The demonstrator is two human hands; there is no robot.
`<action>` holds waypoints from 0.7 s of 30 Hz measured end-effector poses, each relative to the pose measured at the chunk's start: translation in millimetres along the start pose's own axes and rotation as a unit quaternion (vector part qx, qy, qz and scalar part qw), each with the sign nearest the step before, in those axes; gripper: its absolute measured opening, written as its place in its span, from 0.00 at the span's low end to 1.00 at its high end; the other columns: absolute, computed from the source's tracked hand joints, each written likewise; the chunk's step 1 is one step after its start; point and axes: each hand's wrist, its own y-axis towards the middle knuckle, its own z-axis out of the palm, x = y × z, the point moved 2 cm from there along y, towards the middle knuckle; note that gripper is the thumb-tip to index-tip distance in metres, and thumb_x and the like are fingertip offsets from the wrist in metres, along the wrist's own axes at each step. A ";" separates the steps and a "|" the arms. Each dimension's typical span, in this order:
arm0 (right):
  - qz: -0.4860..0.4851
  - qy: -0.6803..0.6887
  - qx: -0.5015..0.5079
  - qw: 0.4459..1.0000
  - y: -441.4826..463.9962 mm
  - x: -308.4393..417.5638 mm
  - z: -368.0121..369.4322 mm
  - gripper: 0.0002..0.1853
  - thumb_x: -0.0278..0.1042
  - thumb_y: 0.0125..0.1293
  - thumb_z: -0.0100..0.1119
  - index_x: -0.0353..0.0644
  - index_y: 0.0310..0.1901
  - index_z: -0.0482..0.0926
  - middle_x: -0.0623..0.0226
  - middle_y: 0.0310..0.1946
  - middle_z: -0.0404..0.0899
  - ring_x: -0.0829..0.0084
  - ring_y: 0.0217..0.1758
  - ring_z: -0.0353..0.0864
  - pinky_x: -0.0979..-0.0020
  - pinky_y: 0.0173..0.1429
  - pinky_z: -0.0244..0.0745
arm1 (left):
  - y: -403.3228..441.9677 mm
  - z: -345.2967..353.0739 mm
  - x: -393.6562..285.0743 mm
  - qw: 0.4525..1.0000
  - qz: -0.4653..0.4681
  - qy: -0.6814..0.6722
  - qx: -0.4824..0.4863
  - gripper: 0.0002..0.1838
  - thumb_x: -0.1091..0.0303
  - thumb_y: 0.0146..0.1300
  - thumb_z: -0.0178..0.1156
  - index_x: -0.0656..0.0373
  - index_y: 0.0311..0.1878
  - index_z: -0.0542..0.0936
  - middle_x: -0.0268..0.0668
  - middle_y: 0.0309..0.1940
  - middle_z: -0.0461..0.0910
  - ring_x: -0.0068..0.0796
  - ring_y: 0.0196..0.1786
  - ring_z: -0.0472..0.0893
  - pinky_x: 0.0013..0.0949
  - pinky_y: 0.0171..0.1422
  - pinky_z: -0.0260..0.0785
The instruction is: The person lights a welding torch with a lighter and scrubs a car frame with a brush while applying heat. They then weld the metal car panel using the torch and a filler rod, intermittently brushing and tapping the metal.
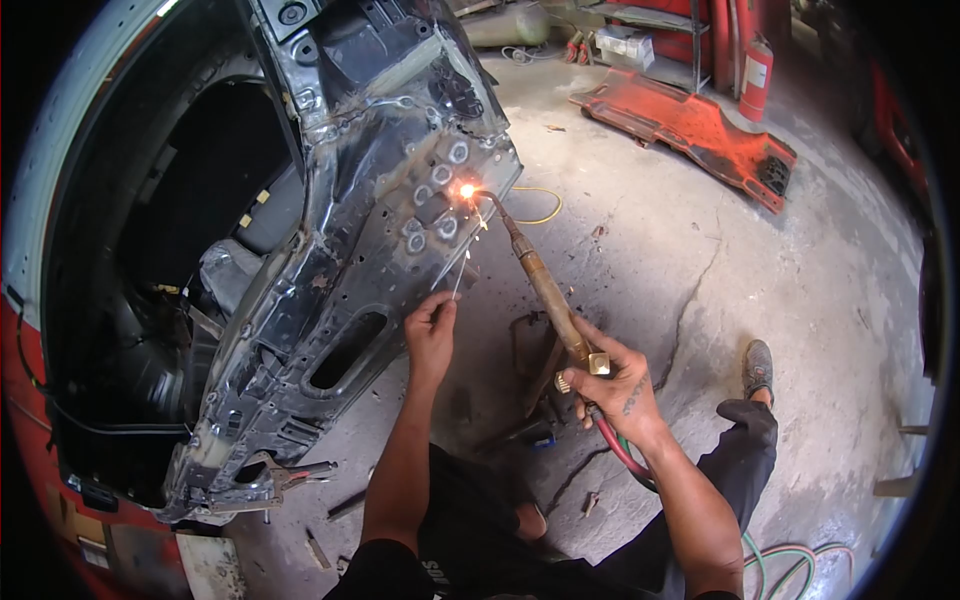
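My right hand (622, 385) is wrapped round the rear of a brass welding torch (545, 285), near its valve knobs. The torch's bent tip reaches a glowing orange spot on a dark metal car body panel (380, 215), beside several ring-shaped weld marks. Between the thumb and fingers of my left hand (431, 330) is a thin filler rod (461, 275), slanting up toward the bright spot. Glare hides where rod and metal meet. Red and green hoses (622, 447) run back from the torch under my right forearm.
Locking pliers (290, 478) are clamped on the panel's lower edge. An orange-red metal part (690, 125) lies on the concrete floor, with a fire extinguisher (756, 80) behind it. Coiled hoses (790, 565) are at lower right. Loose tools and scraps lie below my hands.
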 end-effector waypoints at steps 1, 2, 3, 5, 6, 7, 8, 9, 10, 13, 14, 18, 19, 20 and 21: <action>-0.001 -0.002 0.000 1.000 0.0 -0.2 -0.1 0.37 0.22 0.73 0.69 0.39 0.81 0.67 0.67 0.32 0.84 0.79 0.23 0.81 0.73 0.25 0.79 | 0.1 0.3 -0.3 1.000 0.000 0.001 0.000 0.08 0.74 0.76 0.63 0.67 0.50 0.88 0.29 0.38 0.86 0.17 0.41 0.78 0.26 0.49 0.71; 0.002 -0.002 -0.002 1.000 0.0 0.0 0.0 0.37 0.22 0.73 0.69 0.39 0.81 0.67 0.67 0.32 0.84 0.79 0.23 0.81 0.73 0.25 0.79 | 0.1 0.5 -0.8 1.000 0.000 0.003 0.000 0.08 0.74 0.76 0.63 0.67 0.50 0.88 0.29 0.38 0.86 0.16 0.41 0.78 0.26 0.49 0.71; 0.004 -0.002 -0.005 1.000 -0.1 0.4 0.3 0.37 0.22 0.73 0.69 0.39 0.81 0.67 0.67 0.32 0.83 0.79 0.23 0.81 0.73 0.25 0.79 | 0.0 0.6 -1.3 1.000 0.000 0.005 -0.001 0.08 0.75 0.76 0.63 0.67 0.50 0.88 0.29 0.38 0.86 0.16 0.41 0.78 0.26 0.49 0.71; 0.006 -0.001 -0.007 1.000 0.0 0.7 0.2 0.37 0.22 0.73 0.69 0.39 0.81 0.67 0.67 0.32 0.83 0.79 0.23 0.81 0.73 0.25 0.79 | -0.5 0.8 -3.3 1.000 -0.005 0.005 0.001 0.08 0.75 0.76 0.63 0.67 0.50 0.88 0.29 0.38 0.86 0.16 0.41 0.77 0.26 0.49 0.71; 0.005 -0.001 -0.006 1.000 0.0 0.9 0.1 0.37 0.22 0.73 0.69 0.39 0.81 0.67 0.67 0.32 0.83 0.79 0.23 0.81 0.73 0.25 0.79 | -0.7 0.9 -3.8 1.000 -0.007 0.005 0.002 0.08 0.75 0.76 0.63 0.67 0.50 0.88 0.29 0.38 0.86 0.16 0.40 0.77 0.26 0.49 0.71; 0.005 0.000 -0.006 1.000 0.0 0.9 -0.1 0.37 0.22 0.73 0.69 0.39 0.81 0.67 0.67 0.32 0.83 0.79 0.23 0.81 0.73 0.25 0.79 | -0.7 1.0 -3.2 1.000 -0.007 0.002 0.002 0.08 0.75 0.76 0.63 0.67 0.50 0.88 0.28 0.38 0.85 0.16 0.40 0.77 0.26 0.48 0.70; 0.004 0.000 -0.005 1.000 0.0 0.6 -0.2 0.37 0.23 0.73 0.69 0.39 0.81 0.67 0.67 0.32 0.84 0.79 0.23 0.81 0.73 0.25 0.79 | -0.8 1.0 -2.6 1.000 -0.007 -0.001 0.002 0.08 0.75 0.76 0.63 0.67 0.50 0.88 0.28 0.37 0.85 0.15 0.40 0.76 0.25 0.48 0.70; 0.004 0.001 -0.004 1.000 0.1 0.2 -0.3 0.37 0.23 0.73 0.69 0.39 0.81 0.67 0.67 0.32 0.84 0.79 0.22 0.81 0.73 0.25 0.79 | -0.7 1.1 -2.6 1.000 -0.007 -0.004 0.002 0.08 0.75 0.76 0.63 0.67 0.50 0.88 0.27 0.37 0.85 0.15 0.40 0.76 0.25 0.47 0.70; 0.003 0.002 -0.004 1.000 0.2 -0.1 -0.3 0.37 0.23 0.73 0.69 0.39 0.81 0.67 0.67 0.32 0.84 0.79 0.22 0.81 0.73 0.25 0.79 | -0.8 1.1 -3.1 1.000 -0.005 -0.003 0.002 0.08 0.75 0.76 0.63 0.67 0.50 0.88 0.27 0.37 0.84 0.15 0.39 0.75 0.25 0.47 0.70; 0.003 0.003 -0.003 1.000 0.3 -0.2 0.3 0.37 0.23 0.73 0.69 0.39 0.81 0.67 0.67 0.32 0.84 0.79 0.22 0.81 0.73 0.25 0.79 | -1.6 1.5 -10.3 1.000 0.003 0.004 0.000 0.07 0.75 0.76 0.63 0.66 0.50 0.88 0.26 0.36 0.83 0.14 0.38 0.74 0.25 0.45 0.69; 0.003 0.001 -0.004 1.000 0.4 -0.3 0.3 0.37 0.23 0.73 0.69 0.39 0.81 0.67 0.67 0.32 0.84 0.79 0.22 0.81 0.74 0.25 0.79 | -1.6 1.8 -11.9 1.000 0.007 0.009 -0.001 0.07 0.75 0.76 0.63 0.66 0.50 0.88 0.26 0.36 0.83 0.14 0.38 0.74 0.25 0.45 0.68; 0.001 -0.002 -0.004 1.000 0.1 0.0 0.2 0.36 0.23 0.73 0.69 0.39 0.81 0.67 0.67 0.32 0.84 0.79 0.23 0.81 0.74 0.25 0.79 | 0.3 1.1 -7.4 1.000 0.002 0.014 0.003 0.07 0.75 0.76 0.63 0.67 0.50 0.88 0.26 0.36 0.83 0.14 0.38 0.74 0.25 0.44 0.68; 0.000 -0.001 -0.004 1.000 0.1 0.2 0.3 0.36 0.23 0.73 0.69 0.39 0.81 0.67 0.67 0.32 0.84 0.79 0.23 0.82 0.74 0.25 0.79 | 0.3 1.3 -6.6 1.000 0.004 0.011 0.002 0.07 0.75 0.75 0.63 0.67 0.50 0.88 0.26 0.36 0.83 0.14 0.38 0.74 0.25 0.44 0.68; 0.000 -0.003 -0.004 1.000 0.2 -0.3 0.1 0.36 0.23 0.73 0.69 0.39 0.81 0.67 0.67 0.31 0.84 0.79 0.23 0.82 0.74 0.25 0.79 | 0.2 2.0 -6.8 1.000 0.006 0.008 0.001 0.07 0.75 0.75 0.63 0.67 0.50 0.88 0.26 0.36 0.83 0.14 0.38 0.74 0.25 0.44 0.68; -0.001 -0.005 -0.003 1.000 0.4 -1.3 -0.2 0.36 0.23 0.73 0.69 0.39 0.81 0.67 0.68 0.31 0.83 0.79 0.23 0.82 0.74 0.25 0.79 | 0.1 2.4 -6.9 1.000 0.008 0.005 0.000 0.07 0.75 0.75 0.63 0.67 0.50 0.88 0.26 0.35 0.83 0.14 0.38 0.74 0.25 0.44 0.68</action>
